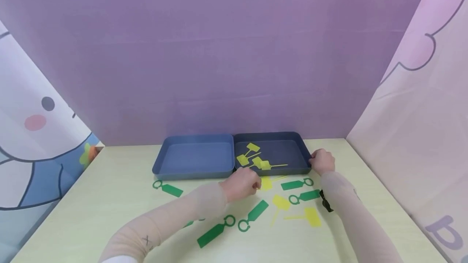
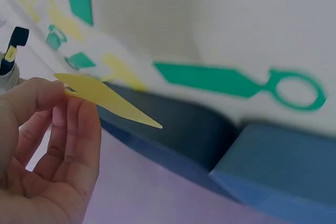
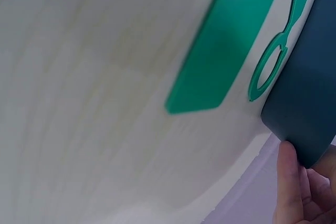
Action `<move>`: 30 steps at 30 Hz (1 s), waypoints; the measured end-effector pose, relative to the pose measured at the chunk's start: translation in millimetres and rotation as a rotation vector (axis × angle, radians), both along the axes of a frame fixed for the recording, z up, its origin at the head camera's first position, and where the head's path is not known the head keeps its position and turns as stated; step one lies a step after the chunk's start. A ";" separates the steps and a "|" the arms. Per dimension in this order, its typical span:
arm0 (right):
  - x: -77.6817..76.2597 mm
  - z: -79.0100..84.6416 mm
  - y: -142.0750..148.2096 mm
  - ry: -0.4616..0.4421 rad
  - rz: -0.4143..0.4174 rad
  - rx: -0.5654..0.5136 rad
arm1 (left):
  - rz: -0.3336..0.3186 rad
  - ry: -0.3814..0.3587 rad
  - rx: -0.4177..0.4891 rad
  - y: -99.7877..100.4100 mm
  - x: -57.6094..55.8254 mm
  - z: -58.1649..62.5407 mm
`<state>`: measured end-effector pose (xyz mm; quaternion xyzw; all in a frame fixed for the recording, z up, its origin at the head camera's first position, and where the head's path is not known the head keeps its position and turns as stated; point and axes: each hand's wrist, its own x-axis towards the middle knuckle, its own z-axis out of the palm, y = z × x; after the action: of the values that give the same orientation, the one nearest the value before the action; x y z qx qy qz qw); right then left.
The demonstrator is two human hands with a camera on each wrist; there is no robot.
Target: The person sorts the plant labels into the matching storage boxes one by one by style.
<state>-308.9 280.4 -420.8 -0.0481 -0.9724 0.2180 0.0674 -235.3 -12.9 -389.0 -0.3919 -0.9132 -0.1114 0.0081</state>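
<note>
The left hand (image 1: 241, 183) is just in front of the dark tray (image 1: 272, 151), near where it meets the blue tray (image 1: 197, 159). Its fingers (image 2: 79, 129) pinch a yellow tag (image 2: 107, 98) against the thumb. In the left wrist view the tag's near end sits between thumb and fingertips, while its broad part sticks out beyond them, tilted and tapering to a point, held clear of the table (image 1: 120, 198). The head view does not show this tag clearly.

The right hand (image 1: 323, 161) grips the dark tray at its near right corner; in the right wrist view one finger lies along the outside of the wall, with the thumb on the other side of the corner.

Several yellow pieces (image 1: 252, 147) lie in the left part of the dark tray, some overlapping. More lie on the table: one just past the left fingertips, against the tray's front, and two nearer the person. Green tags (image 1: 257, 211) with ring ends lie around them, two beside the right wrist and one partly hidden under the left forearm. A black strap (image 1: 325, 201) shows at the right wrist.
</note>
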 end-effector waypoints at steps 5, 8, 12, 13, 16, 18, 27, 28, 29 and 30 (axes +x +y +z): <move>-1.9 0.4 1.1 -0.004 -0.001 -0.002 | -0.024 -0.002 0.008 11.4 -12.0 17.7; -2.9 0.7 1.4 -0.002 0.002 0.000 | -0.019 -0.020 0.011 18.1 -23.1 25.6; -4.4 2.5 1.5 0.002 0.006 0.000 | -0.008 -0.056 -0.009 27.5 -37.9 34.6; -4.5 3.2 1.1 0.003 0.004 -0.002 | -0.004 -0.062 -0.017 30.1 -41.6 36.5; -4.9 5.3 1.3 0.006 0.010 -0.001 | 0.006 -0.062 -0.045 37.3 -53.4 39.7; -3.8 5.9 0.6 0.002 0.014 0.001 | 0.023 -0.071 -0.051 41.5 -62.1 38.6; 2.3 4.2 -0.9 -0.004 0.013 0.002 | -0.060 -0.066 -0.194 55.8 -105.3 21.1; 2.7 3.3 -0.6 -0.003 0.012 0.002 | -0.078 -0.052 -0.215 58.2 -109.5 18.0; 2.9 2.3 -0.2 -0.001 0.010 0.003 | -0.090 -0.035 -0.233 60.8 -112.4 15.4; 3.3 1.6 0.4 0.001 0.011 0.007 | -0.105 -0.024 -0.247 63.8 -115.3 12.5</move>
<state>-305.6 280.8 -419.2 -0.0423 -0.9734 0.2151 0.0670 -350.5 50.9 -376.5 -0.4361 -0.8981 -0.0032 -0.0567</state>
